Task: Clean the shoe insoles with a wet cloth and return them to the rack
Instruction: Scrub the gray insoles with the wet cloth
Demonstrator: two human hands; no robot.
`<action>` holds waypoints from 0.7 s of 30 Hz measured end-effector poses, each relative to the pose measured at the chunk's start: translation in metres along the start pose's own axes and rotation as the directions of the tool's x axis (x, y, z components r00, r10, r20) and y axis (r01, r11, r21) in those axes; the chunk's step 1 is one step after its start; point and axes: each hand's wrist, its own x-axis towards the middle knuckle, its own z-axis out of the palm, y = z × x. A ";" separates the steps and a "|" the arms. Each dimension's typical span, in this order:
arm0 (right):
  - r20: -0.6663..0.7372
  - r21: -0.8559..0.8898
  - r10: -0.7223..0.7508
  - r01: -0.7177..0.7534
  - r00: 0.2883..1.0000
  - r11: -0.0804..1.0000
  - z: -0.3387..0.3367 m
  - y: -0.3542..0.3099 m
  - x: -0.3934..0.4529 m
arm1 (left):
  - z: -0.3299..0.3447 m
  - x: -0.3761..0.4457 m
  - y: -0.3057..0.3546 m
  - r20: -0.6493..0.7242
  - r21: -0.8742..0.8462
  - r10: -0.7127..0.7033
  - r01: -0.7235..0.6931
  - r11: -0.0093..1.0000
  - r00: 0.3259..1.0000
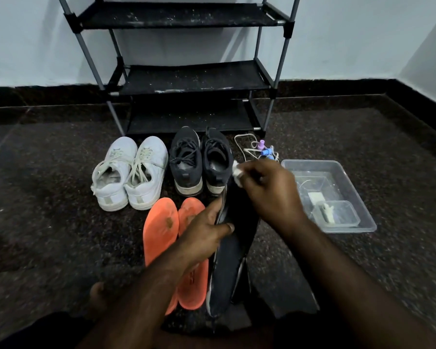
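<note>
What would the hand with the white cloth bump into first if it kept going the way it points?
Probably the nearer black sneaker: the right hand with the cloth points up-left toward it, though depth is unclear.

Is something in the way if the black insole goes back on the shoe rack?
Nothing blocks the shelves, but the pair of black sneakers sits on the floor between the black insole and the black metal-framed shoe rack; lifting over them clears it.
</note>
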 end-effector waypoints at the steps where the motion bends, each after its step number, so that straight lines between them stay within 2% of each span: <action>1: -0.005 0.204 0.096 -0.093 0.995 0.975 -0.008 -0.003 -0.001 | -0.001 -0.001 0.001 -0.002 -0.027 -0.010 0.010 1.000 1.000; 3: -0.008 0.505 0.198 -0.167 0.980 0.847 -0.025 -0.007 -0.003 | -0.002 -0.001 0.002 -0.008 -0.089 -0.036 0.035 0.995 0.999; 5: 0.036 0.590 0.241 -0.216 0.970 0.778 -0.037 -0.004 -0.004 | -0.003 -0.001 0.003 0.004 -0.145 -0.065 0.065 0.987 0.998; 6: 0.050 0.571 0.249 -0.232 0.967 0.788 -0.039 -0.001 -0.004 | -0.003 -0.001 0.003 0.004 -0.168 -0.075 0.074 0.983 0.997; 9: 0.061 0.442 0.233 -0.236 0.971 0.865 -0.034 0.008 -0.002 | -0.003 0.001 0.002 -0.005 -0.215 -0.091 0.088 0.973 0.996; 13: 0.132 0.408 0.185 -0.223 0.974 0.885 -0.016 0.003 -0.003 | -0.001 0.000 0.004 0.003 -0.247 -0.076 0.074 0.966 0.997; 16: 0.120 0.129 0.005 -0.020 0.993 0.991 -0.002 -0.004 -0.007 | 0.000 0.002 0.002 -0.002 -0.229 -0.032 0.031 0.973 0.999; 18: 0.118 -0.059 -0.087 0.094 0.989 0.994 0.007 -0.006 -0.012 | 0.001 0.003 -0.001 -0.015 -0.229 -0.038 0.033 0.973 0.999; 21: 0.137 -0.206 -0.148 0.174 0.979 0.963 0.013 -0.006 -0.016 | 0.001 0.004 -0.006 -0.014 -0.204 -0.056 0.052 0.978 0.998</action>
